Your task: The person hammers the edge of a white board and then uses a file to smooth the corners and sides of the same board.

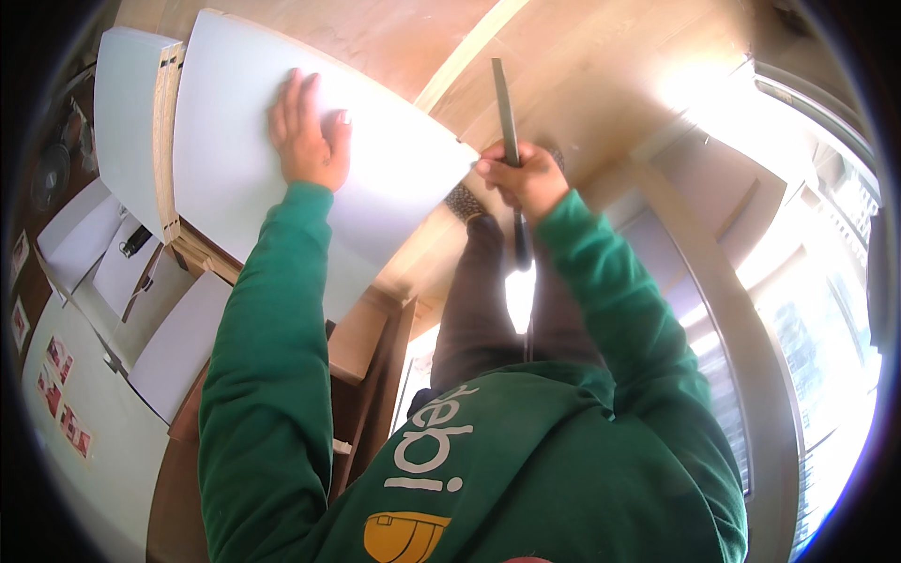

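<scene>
My left hand (313,141) lies on a large white panel (235,159), its fingers stretched out and the thumb apart. Nothing is gripped in it. By the panel's right corner, my right hand (533,181) is closed around a long, flat grey file (505,103). The file's blade points up and away from me. Below my fist its dark handle end (522,246) sticks out toward my legs. The fingertips of my right hand are close to the panel corner; whether they touch it I cannot tell.
Left of the panel is another white panel (131,122) with a layered wooden edge (166,141). White boards and a dark cylinder (136,241) lie farther left. Brown wooden furniture (371,375) stands below the panel. Bright windows (817,366) are at the right, over a wood-coloured floor (601,56).
</scene>
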